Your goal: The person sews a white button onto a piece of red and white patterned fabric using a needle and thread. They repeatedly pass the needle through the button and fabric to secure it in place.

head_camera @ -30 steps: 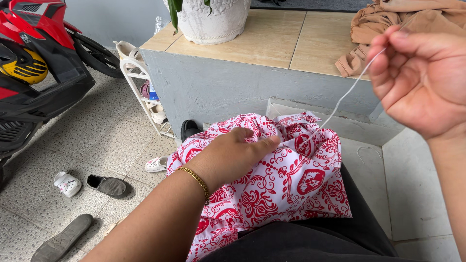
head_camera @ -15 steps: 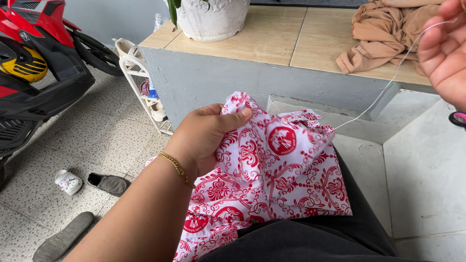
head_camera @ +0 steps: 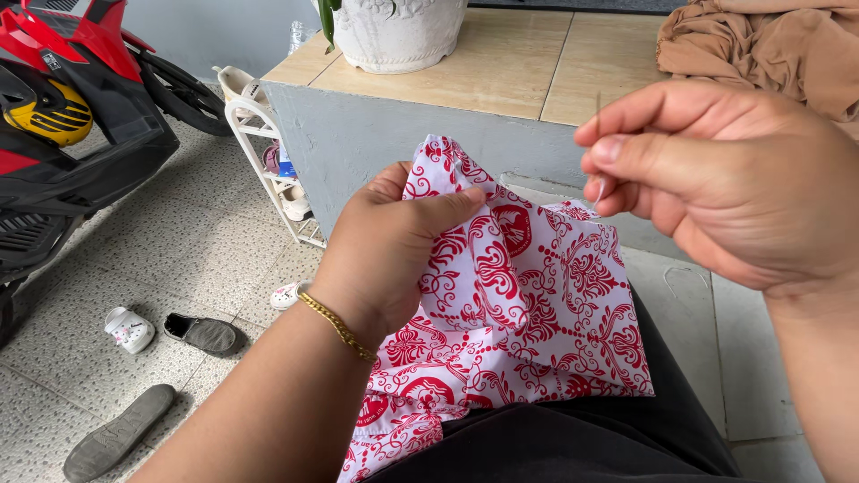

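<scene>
Cloth (head_camera: 537, 313) lies bunched over the person's lap, white with a dense red pattern of scrolls and round medallions, one corner lifted into a peak. The left hand (head_camera: 398, 246) has that peak gathered up, thumb pressed across the fold and fingers curled shut behind it, a gold bracelet (head_camera: 338, 326) at the wrist. The right hand (head_camera: 725, 179) hovers just above and to the right of the cloth, apart from it, thumb and forefinger pinched together on a thin needle (head_camera: 599, 103) that stands nearly upright; a short pale thread (head_camera: 598, 192) hangs below the fingertips.

Behind the hands runs a low grey ledge (head_camera: 501, 76) topped with tan tiles. A white embossed planter (head_camera: 398, 31) stands on it at the back, and a heap of beige fabric (head_camera: 761, 45) sits at its right end. The floor is speckled grey tile. A red and black scooter (head_camera: 72, 116) is parked at the left, and a white shoe rack (head_camera: 273, 170) leans against the ledge's side. A grey shoe (head_camera: 204, 334), a small white sandal (head_camera: 128, 328) and a flat grey insole (head_camera: 116, 434) lie scattered on the floor to the left.

Pale floor tiles to the right of the lap lie open; the ledge's front face stands close ahead of the knees.
</scene>
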